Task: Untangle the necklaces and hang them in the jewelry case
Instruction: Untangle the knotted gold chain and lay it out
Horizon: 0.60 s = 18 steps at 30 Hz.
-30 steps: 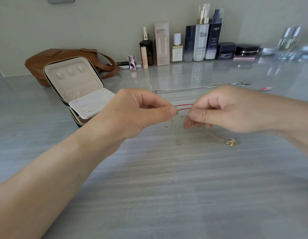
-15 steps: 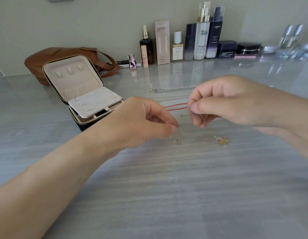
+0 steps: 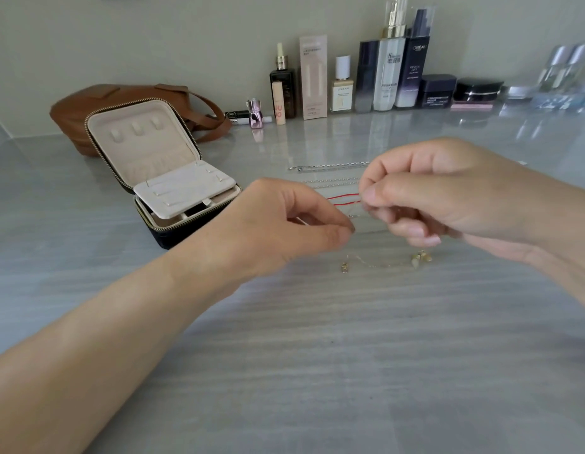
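A thin gold necklace with small gold pendants lies partly on the grey table, its fine chain rising toward both hands. My left hand pinches the chain between thumb and forefinger. My right hand pinches it a little higher and to the right. Behind the hands lie a red cord necklace and two silver chains. The jewelry case stands open at the left, with a cream lining and hooks in its lid.
A brown leather bag lies behind the case. Several cosmetic bottles and jars line the back wall. The grey table stretches wide in front of the hands.
My left hand dropped lower and then edged right. My right hand rose and shifted left, lifting the fine gold chain; the pendants slid slightly left on the table.
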Tool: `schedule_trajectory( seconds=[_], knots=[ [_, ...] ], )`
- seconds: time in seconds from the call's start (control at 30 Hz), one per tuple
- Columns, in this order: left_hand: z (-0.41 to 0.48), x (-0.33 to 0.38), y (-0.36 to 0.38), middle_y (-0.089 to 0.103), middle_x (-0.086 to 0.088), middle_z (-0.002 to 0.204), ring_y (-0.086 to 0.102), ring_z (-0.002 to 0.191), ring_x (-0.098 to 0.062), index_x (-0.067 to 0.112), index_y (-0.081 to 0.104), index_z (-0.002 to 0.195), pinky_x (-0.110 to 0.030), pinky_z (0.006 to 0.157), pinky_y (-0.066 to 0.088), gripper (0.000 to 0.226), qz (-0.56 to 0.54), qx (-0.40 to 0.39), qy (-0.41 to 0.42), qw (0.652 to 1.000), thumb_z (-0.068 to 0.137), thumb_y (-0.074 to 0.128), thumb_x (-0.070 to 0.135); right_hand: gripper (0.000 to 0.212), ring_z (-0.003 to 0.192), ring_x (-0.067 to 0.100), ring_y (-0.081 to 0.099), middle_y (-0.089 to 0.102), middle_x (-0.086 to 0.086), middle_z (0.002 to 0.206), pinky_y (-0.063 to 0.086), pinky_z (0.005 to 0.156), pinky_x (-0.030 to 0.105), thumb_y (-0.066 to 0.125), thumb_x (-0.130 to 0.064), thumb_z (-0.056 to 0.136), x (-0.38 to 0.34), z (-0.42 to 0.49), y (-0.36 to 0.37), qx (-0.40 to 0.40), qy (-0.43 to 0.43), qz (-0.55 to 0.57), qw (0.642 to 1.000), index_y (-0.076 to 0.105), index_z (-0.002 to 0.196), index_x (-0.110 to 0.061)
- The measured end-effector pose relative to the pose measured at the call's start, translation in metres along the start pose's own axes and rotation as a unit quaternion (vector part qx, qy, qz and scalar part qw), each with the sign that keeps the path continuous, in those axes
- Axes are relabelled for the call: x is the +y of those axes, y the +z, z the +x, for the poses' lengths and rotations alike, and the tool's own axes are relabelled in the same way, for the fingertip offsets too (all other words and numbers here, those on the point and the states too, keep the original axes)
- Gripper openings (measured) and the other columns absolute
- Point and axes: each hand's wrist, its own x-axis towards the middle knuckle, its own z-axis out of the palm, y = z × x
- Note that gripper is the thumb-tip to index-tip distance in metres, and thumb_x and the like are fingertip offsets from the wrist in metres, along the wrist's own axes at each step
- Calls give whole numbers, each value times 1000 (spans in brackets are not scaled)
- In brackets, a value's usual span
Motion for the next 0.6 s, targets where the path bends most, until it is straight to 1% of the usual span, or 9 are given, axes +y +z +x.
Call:
schedule_trajectory(
  seconds=[0.1,0.17,0.2,0.27,0.3,0.37,0.47,0.53,0.6],
  knots=[
    [-2,2,1,72,-5,81,63,74,-24,32,74,72,-49,82,51,16,17,-28,-5,999,67,79,18,13,38,10,35,50,1,52,25,36,18,54,-14,70,-1,0,0,4,-2,-8,1000,58,59,-11],
    [-2,2,1,73,-5,83,67,79,-25,32,74,73,-46,85,51,19,13,-32,-12,999,65,81,17,12,38,8,28,41,-2,47,22,38,17,58,-16,71,0,0,-1,4,1,-24,1000,59,60,-11],
    [-2,1,0,74,-3,80,67,75,-19,31,74,73,-40,80,53,18,5,-31,-15,999,65,80,15,12,37,6,27,37,-6,43,23,38,16,62,-18,71,0,0,-2,8,-1,-43,999,61,61,-12],
    [-1,0,-1,73,4,71,64,66,-6,27,74,71,-23,61,48,17,-14,-23,-20,999,68,76,10,13,32,3,34,37,-13,35,26,38,10,70,-24,69,0,1,-1,17,-7,-90,996,65,65,-13],
    [0,0,-1,71,6,67,62,63,-4,26,72,69,-21,57,43,17,-18,-17,-23,999,68,76,9,14,32,1,40,40,-14,32,26,36,6,72,-26,69,0,1,-1,20,-9,-105,994,66,67,-14],
    [0,-1,-1,70,3,66,59,62,-6,23,71,65,-23,56,40,12,-16,-9,-24,1000,66,77,13,14,33,0,45,44,-15,33,25,35,4,72,-29,70,1,2,1,20,-7,-113,993,68,68,-15],
    [0,-1,0,72,-4,71,58,63,-8,21,72,65,-23,60,42,7,-10,-3,-14,1000,65,78,17,19,32,4,36,44,-7,37,30,37,13,68,-30,66,4,1,4,9,4,-99,995,67,67,-12],
    [0,-1,0,73,0,70,57,60,-4,23,73,64,-15,52,40,10,-10,0,-13,1000,68,76,15,15,34,7,39,48,-5,40,34,39,17,63,-24,69,4,1,4,8,9,-98,995,66,65,-10],
    [0,-1,0,74,1,73,57,59,-2,26,73,63,-12,45,37,16,-15,2,-19,1000,69,75,11,15,37,7,37,45,-6,41,32,42,20,61,-23,70,4,1,4,16,6,-109,994,67,65,-10]
  ],
)
